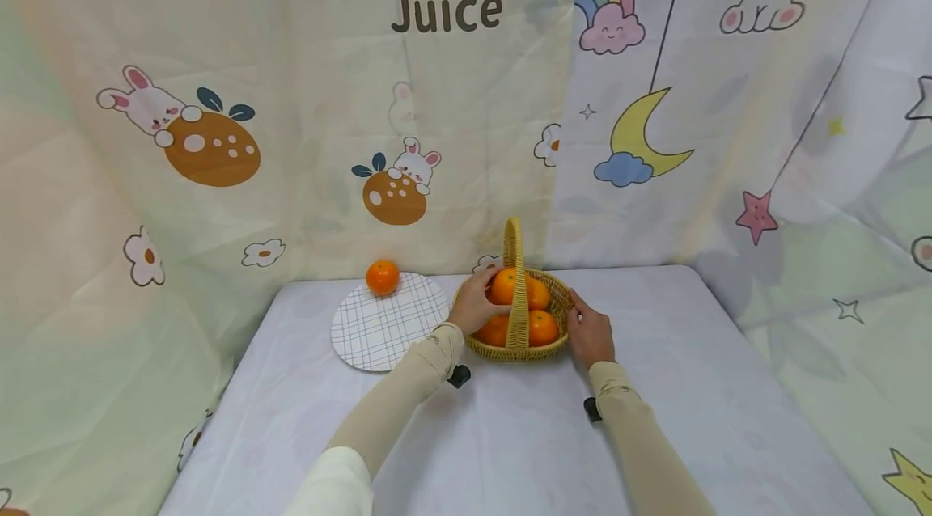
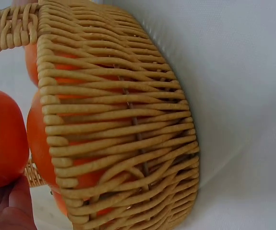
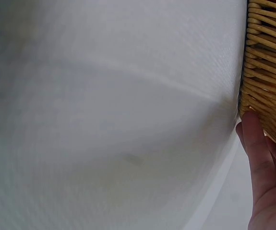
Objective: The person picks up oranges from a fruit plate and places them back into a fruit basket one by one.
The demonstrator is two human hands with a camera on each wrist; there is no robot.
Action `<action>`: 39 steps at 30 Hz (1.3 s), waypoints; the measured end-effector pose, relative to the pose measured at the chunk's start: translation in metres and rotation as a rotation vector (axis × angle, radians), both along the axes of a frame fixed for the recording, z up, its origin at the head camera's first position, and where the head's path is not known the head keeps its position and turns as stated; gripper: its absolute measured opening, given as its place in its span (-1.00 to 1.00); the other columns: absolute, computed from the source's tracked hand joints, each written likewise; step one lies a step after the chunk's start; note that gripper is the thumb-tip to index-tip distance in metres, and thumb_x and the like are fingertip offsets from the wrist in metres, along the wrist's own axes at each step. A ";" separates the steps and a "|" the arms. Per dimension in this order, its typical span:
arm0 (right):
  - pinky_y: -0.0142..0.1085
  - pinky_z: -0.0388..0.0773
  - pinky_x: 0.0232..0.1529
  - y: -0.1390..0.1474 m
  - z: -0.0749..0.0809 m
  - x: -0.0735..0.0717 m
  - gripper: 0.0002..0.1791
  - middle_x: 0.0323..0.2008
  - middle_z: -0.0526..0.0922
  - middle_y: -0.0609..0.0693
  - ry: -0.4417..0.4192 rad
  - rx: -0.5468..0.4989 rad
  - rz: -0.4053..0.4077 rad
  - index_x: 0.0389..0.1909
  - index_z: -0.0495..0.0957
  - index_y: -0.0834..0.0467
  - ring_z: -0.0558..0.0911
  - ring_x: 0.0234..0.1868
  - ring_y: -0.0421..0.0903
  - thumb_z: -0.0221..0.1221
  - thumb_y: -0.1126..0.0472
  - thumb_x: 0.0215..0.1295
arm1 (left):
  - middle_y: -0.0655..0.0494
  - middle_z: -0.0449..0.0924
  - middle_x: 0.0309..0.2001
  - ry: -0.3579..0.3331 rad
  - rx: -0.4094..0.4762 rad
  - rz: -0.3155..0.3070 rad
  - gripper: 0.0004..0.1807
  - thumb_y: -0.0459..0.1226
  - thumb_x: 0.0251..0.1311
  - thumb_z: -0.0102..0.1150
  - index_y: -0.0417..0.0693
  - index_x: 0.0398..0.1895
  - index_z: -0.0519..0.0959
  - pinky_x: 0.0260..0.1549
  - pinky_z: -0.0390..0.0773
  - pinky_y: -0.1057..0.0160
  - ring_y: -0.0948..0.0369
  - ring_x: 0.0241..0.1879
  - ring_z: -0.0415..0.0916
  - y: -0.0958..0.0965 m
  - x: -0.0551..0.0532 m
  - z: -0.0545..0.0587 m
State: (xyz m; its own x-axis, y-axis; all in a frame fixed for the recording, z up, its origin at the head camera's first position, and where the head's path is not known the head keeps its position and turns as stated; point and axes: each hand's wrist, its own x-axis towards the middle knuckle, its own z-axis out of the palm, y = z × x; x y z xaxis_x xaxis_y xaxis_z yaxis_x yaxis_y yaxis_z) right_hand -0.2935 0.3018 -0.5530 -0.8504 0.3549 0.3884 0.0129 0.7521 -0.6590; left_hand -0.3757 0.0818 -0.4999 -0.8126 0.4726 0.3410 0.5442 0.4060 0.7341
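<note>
A yellow-brown wicker basket [image 1: 514, 245] with a tall arched handle stands on the table, several mandarins in it. My left hand [image 1: 473, 306] reaches over its left side and grips a mandarin [image 2: 3, 139] at the top of the pile, fingers and thumb around the fruit. In the left wrist view that mandarin is above the basket's rim, close to another mandarin [image 2: 39, 136]. On the basket's right side, my right hand [image 1: 591, 332] holds the wicker wall, one finger along the rim. Its fingers touch the weave in the right wrist view; the thumb's contact is hard to see.
Left of the basket lies a round white plate [image 1: 386, 334] with a blue grid pattern, and one mandarin [image 1: 382, 277] sits at its far edge. A white cloth covers the table [image 1: 524, 435]. A printed curtain [image 1: 466, 103] hangs right behind it.
</note>
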 end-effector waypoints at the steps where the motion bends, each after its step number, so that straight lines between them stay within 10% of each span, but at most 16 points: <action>1: -0.30 0.27 -0.54 0.000 0.000 0.000 -0.56 -0.82 0.34 0.01 -0.007 -0.006 -0.003 0.20 0.23 -0.09 0.16 -0.74 -0.12 -0.16 0.14 0.28 | 0.11 0.26 0.17 0.008 -0.004 0.002 -0.04 0.23 -0.40 0.27 0.04 0.18 0.28 -0.07 0.40 0.24 0.23 0.02 0.31 0.000 0.000 0.000; 24: -0.30 0.28 -0.56 0.001 -0.003 -0.002 -0.55 -0.77 0.32 -0.03 0.005 -0.018 -0.005 0.20 0.24 -0.11 0.20 -0.74 -0.12 -0.13 0.15 0.27 | 0.24 0.28 0.13 -0.053 -0.022 0.016 -0.09 0.12 -0.37 0.35 0.08 0.18 0.28 0.04 0.30 0.28 0.29 0.09 0.24 0.002 0.003 -0.009; 39: -0.30 0.28 -0.53 -0.001 -0.001 -0.001 -0.57 -0.79 0.33 -0.05 0.024 0.006 -0.004 0.19 0.27 -0.06 0.15 -0.74 -0.12 -0.13 0.15 0.27 | 0.23 0.33 0.06 -0.103 0.120 -0.035 -0.07 0.08 -0.43 0.38 -0.02 0.15 0.29 0.00 0.32 0.40 0.34 0.03 0.31 -0.005 -0.003 -0.016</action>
State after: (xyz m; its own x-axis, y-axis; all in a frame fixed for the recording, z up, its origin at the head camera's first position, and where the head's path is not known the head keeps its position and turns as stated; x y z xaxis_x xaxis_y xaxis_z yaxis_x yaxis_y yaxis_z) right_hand -0.2941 0.3007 -0.5541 -0.8393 0.3561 0.4108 0.0001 0.7558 -0.6548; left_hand -0.3791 0.0766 -0.5160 -0.8297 0.4623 0.3129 0.4763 0.2940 0.8287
